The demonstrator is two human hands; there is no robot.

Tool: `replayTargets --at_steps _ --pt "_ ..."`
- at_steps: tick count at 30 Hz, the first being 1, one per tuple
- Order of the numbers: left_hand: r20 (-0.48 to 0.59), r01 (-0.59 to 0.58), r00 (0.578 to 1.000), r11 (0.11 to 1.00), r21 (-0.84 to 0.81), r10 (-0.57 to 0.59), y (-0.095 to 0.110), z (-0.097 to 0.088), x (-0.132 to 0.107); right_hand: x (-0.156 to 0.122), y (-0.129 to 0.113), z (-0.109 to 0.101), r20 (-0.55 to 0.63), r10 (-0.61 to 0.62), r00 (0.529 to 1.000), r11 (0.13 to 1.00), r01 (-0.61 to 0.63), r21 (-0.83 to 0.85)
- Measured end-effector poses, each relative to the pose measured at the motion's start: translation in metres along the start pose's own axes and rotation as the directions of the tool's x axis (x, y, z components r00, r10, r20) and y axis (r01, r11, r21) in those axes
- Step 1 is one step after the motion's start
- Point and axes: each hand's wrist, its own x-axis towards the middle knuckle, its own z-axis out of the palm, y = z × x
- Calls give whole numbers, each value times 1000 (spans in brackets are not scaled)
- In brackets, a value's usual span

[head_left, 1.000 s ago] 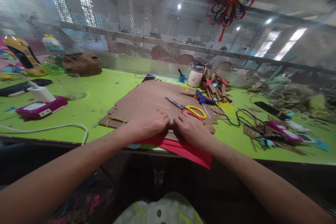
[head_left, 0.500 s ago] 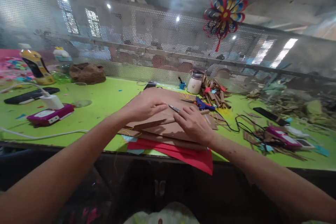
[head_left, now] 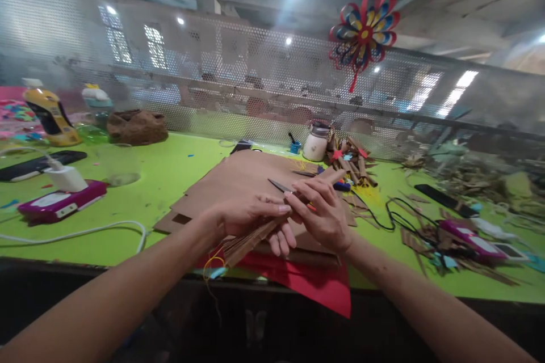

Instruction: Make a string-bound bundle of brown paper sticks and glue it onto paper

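Note:
Over the work sheet, my left hand [head_left: 259, 215] is closed round a thick folded bundle of brown paper [head_left: 244, 247]. The bundle's layered edges fan out below the hand, and its far end seems to pass behind my right hand. My right hand [head_left: 321, 212] grips a pair of scissors with pointed metal blades [head_left: 279, 185] aimed to the upper left. A bit of red shows between its fingers; most of the handle is hidden. Both hands nearly touch. Under them lie large brown paper sheets [head_left: 247, 176], with a red sheet [head_left: 323, 289] overhanging the table edge.
Behind are a glue gun [head_left: 342, 186], a lidded jar [head_left: 316, 142] and rolled paper pieces [head_left: 361, 167]. A purple power strip [head_left: 63, 201], clear cup [head_left: 121, 164] and yellow bottle [head_left: 51, 113] stand left. A black cord [head_left: 394, 212] and paper scraps [head_left: 415, 244] lie right.
My left hand has come down and right, from above the sheets onto the folded paper. The paper bundle is now lifted and tilted, and my right hand has shifted slightly down and right.

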Motion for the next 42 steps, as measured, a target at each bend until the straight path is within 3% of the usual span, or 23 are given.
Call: replayTargets --at_steps 4,6,7,8,10,11,12,13,15,16,19,23,28,30,33,34,36,37,38,41,42 --pt "-177 -28 984 998 64 39 -9 -8 11 -2 11 11 80 43 996 998 -46 35" --pt "-262 -16 964 996 91 39 -16 -14 16 -2 24 13 50 187 981 981 -189 40" --pt "-295 -8 955 996 88 34 -19 -17 18 -3 32 13 -14 307 951 951 -306 47" --pt "-323 -6 946 997 76 30 -22 -19 19 -4 40 12 -100 449 888 893 -444 75" --pt "-361 -19 932 998 53 37 -25 -22 20 -5 51 10 -205 732 650 680 -683 265" --pt "-371 -33 928 999 42 46 -26 -22 20 -6 53 9 -147 842 520 530 -741 413" --pt "-372 -44 926 998 38 55 -26 -21 19 -5 51 9 2 906 424 352 -754 555" --pt "-369 -52 927 998 39 62 -25 -19 18 -5 46 10 204 904 376 157 -736 659" --pt "-359 -48 931 998 49 62 -23 -13 17 -1 30 15 568 716 406 -183 -676 714" --pt "-353 -40 934 998 52 55 -22 -10 16 2 22 18 653 621 434 -282 -654 702" --pt "-367 -27 930 999 22 33 -21 -3 14 12 6 26 709 543 449 -434 -573 695" --pt "-417 -70 908 996 -59 39 -22 -4 10 28 14 25 707 562 430 -529 -471 706" --pt "-413 -75 909 996 -50 48 -20 -4 1 40 41 20 696 618 365 -572 -399 717" --pt "-435 -47 900 998 -45 23 -19 -2 0 39 57 20 660 685 308 -568 -341 749" --pt "-491 -22 871 998 -62 -11 -20 -2 3 33 75 21 558 810 182 -506 -265 821" --pt "-511 -31 859 997 -66 -7 -21 -2 5 32 75 21 543 826 148 -499 -254 828" --pt "-549 -65 836 996 -63 20 -24 -4 9 30 65 23 580 806 122 -536 -267 801" --pt "-560 -78 828 995 -59 31 -25 -6 10 31 54 25 621 772 136 -566 -300 768" --pt "-565 -88 824 994 -56 41 -25 -7 11 32 41 26 660 728 187 -576 -357 736" --pt "-557 -102 828 994 -41 62 -25 -9 12 39 1 33 770 498 397 -551 -541 635" --pt "-560 -103 826 994 -29 69 -24 -9 12 41 -10 36 775 460 434 -541 -555 632"
